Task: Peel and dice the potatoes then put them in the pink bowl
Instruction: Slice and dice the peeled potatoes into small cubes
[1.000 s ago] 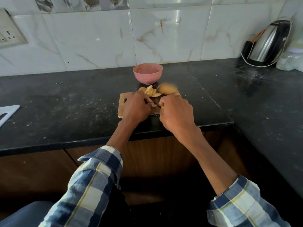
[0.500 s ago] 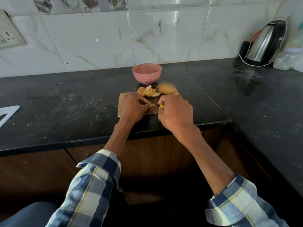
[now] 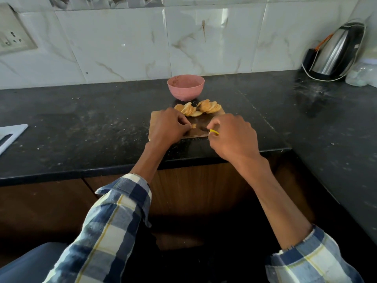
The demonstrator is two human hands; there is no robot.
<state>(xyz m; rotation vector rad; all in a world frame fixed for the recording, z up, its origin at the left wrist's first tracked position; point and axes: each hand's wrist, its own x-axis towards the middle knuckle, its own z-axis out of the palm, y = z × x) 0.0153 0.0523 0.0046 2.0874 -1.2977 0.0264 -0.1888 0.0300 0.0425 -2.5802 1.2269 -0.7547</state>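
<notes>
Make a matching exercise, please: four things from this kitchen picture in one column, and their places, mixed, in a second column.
1. pink bowl
2. potato slices
3. kettle
4. left hand

a. far right of the counter
b. far end of the cutting board
c. behind the board, near the wall
d. holds a small potato piece on the board

Pairs: 1-c, 2-b, 3-a, 4-d

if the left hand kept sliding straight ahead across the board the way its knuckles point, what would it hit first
Most likely the fanned potato slices at the far end of the cutting board, just beyond the left hand. The pink bowl sits behind them. Depth is hard to judge, so this is a best estimate.
</notes>
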